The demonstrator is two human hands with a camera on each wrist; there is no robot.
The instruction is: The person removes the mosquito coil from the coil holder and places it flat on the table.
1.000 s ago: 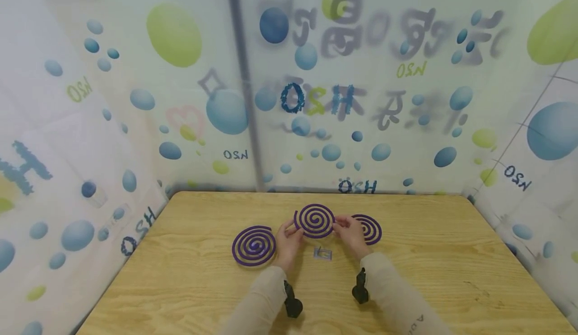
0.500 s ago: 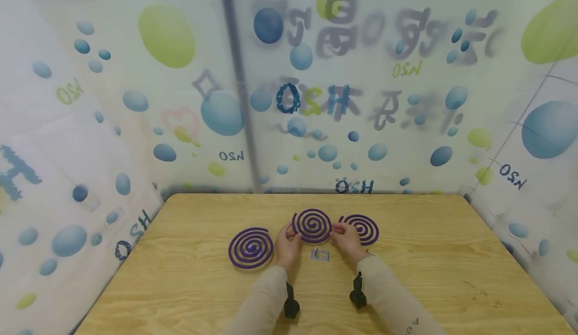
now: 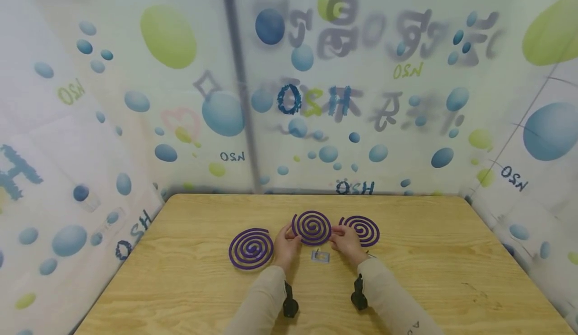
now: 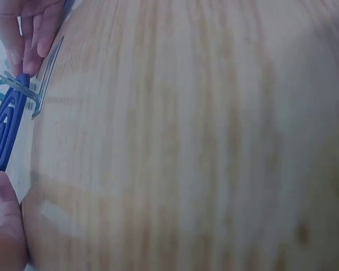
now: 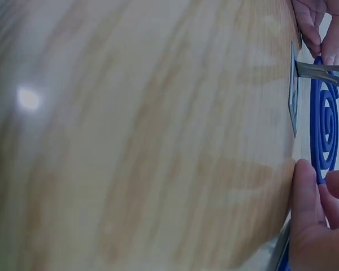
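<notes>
Both hands hold a purple spiral mosquito coil [image 3: 311,228] by opposite edges, its face tilted up. The left hand [image 3: 285,248] pinches the left rim between thumb and fingers, and the right hand [image 3: 347,244] pinches the right rim. Just below it in the head view, a small flat metal coil stand [image 3: 320,261] lies on the table, its prong [image 5: 316,71] sticking up close beside the blue-looking coil in the right wrist view. A second coil [image 3: 244,264] is left of the left hand. A third coil [image 3: 372,232] lies behind the right hand, partly covered by it.
The wooden table [image 3: 189,295] ends at a wall covering [image 3: 384,124] printed with blue and green dots. A thin dark piece [image 3: 370,255] shows beside the right sleeve, mostly hidden. Black straps with camera mounts [image 3: 290,305] are on both wrists.
The held coil and both hands have come slightly nearer the metal stand. More of the coil behind the right hand now shows. The head view has shifted a little.
</notes>
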